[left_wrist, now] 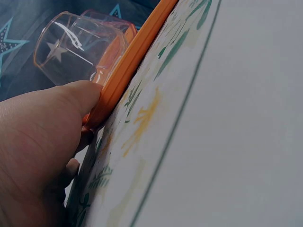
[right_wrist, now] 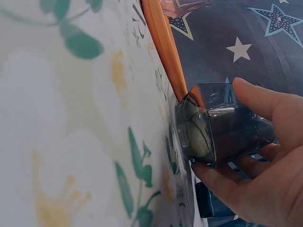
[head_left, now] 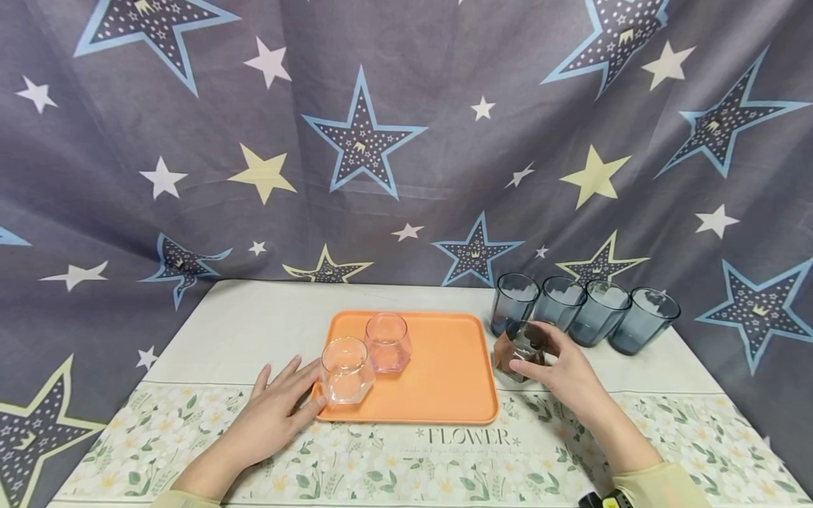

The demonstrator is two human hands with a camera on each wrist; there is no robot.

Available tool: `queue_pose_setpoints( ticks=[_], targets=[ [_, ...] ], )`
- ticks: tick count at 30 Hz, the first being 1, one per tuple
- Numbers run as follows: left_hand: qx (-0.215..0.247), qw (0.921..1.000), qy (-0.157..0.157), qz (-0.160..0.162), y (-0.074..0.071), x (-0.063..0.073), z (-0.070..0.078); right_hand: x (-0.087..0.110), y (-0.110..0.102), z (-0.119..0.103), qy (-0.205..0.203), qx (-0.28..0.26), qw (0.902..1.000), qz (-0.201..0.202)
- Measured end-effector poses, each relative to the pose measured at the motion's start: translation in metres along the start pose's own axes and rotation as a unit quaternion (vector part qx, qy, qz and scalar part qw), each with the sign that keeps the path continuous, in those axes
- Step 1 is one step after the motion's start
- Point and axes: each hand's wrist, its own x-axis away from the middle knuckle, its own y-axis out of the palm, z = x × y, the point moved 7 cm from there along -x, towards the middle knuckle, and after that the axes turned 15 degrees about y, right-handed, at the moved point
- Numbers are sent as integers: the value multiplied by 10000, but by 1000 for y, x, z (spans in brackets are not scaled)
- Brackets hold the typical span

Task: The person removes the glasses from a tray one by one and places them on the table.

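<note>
And it's the right hand with thumb and fingers curled round the smoky glass, just beside the orange tray bearing clear and pink glasses, the left hand loosely spread at its far edge, blue tumblers lined up behind!

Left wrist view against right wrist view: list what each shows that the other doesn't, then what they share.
Only the left wrist view: the left hand, its thumb at the tray's edge, and the clear, colourless faceted glass.

Only the right wrist view: the right hand gripping a dark grey, see-through faceted glass, with part of a dark blue glass showing beyond the fingers.

Both: the orange tray, part of a pink see-through glass, the white flower-printed table cover and the dark star-patterned cloth.
</note>
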Motion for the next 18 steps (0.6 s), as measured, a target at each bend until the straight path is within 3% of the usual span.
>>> queue_pose_setpoints(
  ticks=[18],
  targets=[
    [-12,10000,-41,-25,0,0,1,-1,1,1,11,147,9999,-47]
  ],
)
